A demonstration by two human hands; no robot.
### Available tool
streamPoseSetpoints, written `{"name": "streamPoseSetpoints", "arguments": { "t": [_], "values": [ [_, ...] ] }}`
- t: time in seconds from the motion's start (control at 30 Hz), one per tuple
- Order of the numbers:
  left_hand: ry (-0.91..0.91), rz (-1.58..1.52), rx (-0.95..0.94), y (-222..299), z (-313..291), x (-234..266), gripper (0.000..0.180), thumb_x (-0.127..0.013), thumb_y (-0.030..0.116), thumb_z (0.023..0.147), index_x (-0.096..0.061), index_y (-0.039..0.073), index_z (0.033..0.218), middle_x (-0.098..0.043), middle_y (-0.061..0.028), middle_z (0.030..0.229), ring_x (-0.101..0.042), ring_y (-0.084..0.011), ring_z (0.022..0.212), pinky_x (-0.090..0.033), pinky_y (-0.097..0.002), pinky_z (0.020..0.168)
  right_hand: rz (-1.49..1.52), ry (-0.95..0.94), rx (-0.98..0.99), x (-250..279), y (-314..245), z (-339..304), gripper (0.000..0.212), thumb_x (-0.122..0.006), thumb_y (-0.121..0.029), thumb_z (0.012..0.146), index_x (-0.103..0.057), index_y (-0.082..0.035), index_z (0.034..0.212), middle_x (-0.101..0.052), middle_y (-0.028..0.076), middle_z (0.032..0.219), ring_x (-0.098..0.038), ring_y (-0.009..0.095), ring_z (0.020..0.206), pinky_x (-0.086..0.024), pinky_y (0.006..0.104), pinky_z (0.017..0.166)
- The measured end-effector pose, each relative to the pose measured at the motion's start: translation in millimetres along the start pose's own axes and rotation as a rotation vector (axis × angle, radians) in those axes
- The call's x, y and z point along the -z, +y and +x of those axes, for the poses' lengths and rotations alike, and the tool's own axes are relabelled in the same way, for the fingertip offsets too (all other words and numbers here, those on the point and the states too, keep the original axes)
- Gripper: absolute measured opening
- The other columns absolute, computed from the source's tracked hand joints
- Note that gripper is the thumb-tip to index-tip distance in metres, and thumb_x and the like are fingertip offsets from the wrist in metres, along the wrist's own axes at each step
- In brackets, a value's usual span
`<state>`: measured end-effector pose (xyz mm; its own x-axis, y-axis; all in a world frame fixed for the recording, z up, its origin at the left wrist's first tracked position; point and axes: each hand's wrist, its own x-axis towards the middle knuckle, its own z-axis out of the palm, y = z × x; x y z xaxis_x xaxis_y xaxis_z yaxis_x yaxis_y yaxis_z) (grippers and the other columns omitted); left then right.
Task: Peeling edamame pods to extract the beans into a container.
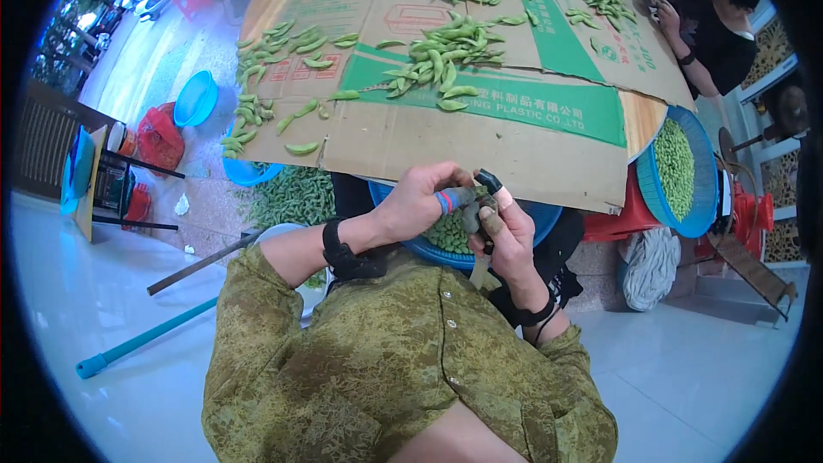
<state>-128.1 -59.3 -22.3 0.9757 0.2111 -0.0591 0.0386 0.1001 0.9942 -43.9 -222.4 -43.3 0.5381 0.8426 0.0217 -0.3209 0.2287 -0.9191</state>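
Note:
My left hand (416,206) and my right hand (513,240) meet just over the near edge of the cardboard. Both are closed, fingertips pinched together around a small green bean pod (483,192), mostly hidden by the fingers. Blue and pink wrapping covers a left fingertip; dark covers sit on right fingertips. Directly below is a blue basin (546,221) holding shelled green beans (447,234). Ahead, piles of green pods (450,53) lie on flattened cardboard (411,133) over a round wooden table.
A blue basket (716,197) of shelled beans stands at the right, near a white sack (651,270). Many pods (296,197) lie left below the table. A teal pole (150,347) and a wooden stick (201,264) extend left. A co-worker (716,21) handles something at the far right.

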Motion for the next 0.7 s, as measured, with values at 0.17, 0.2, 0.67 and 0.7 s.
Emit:
{"name": "streamPoseSetpoints", "arguments": {
  "t": [0.17,0.2,0.67,0.7],
  "values": [
    [0.008,0.109,-0.024,9.5,1.2,-5.3,0.012,-0.058,0.006,0.090,-0.056,-0.001,0.100,-0.061,-0.0031,0.089,-0.056,-0.0084,0.083,-0.048,-0.0261,0.075,0.061,-0.003,-0.018,5.5,5.1,-0.5,0.047,-0.046,-0.010,0.095,-0.036,-0.001,0.140,-0.052,0.002,0.076,-0.044,0.006,0.049,-0.035,0.0205,0.044],
    [0.030,0.186,-0.020,13.0,0.4,-6.9,0.010,-0.058,0.004,0.088,-0.056,-0.002,0.097,-0.061,-0.0045,0.086,-0.056,-0.0090,0.081,-0.048,-0.0267,0.073,0.064,-0.004,-0.021,6.1,6.1,-1.5,0.048,-0.046,-0.011,0.095,-0.036,0.000,0.140,-0.053,0.003,0.078,-0.043,0.007,0.049,-0.035,0.0211,0.044],
    [0.020,0.167,-0.034,3.8,6.0,-6.7,0.010,-0.057,0.006,0.088,-0.059,-0.001,0.095,-0.062,-0.0042,0.082,-0.056,-0.0108,0.074,-0.047,-0.0254,0.067,-0.122,0.086,0.065,9.6,11.5,-3.5,0.038,-0.047,-0.003,0.093,-0.049,0.001,0.130,-0.056,0.002,0.078,-0.042,0.004,0.048,-0.031,0.0185,0.043],
    [0.003,0.060,0.044,3.3,6.7,-5.6,0.009,-0.057,0.007,0.088,-0.059,0.000,0.094,-0.062,-0.0043,0.079,-0.056,-0.0111,0.070,-0.046,-0.0245,0.063,-0.183,0.087,0.095,10.6,12.5,-3.8,0.036,-0.047,-0.001,0.093,-0.052,0.001,0.128,-0.058,0.002,0.081,-0.042,0.004,0.048,-0.030,0.0179,0.043]
  ]
}}
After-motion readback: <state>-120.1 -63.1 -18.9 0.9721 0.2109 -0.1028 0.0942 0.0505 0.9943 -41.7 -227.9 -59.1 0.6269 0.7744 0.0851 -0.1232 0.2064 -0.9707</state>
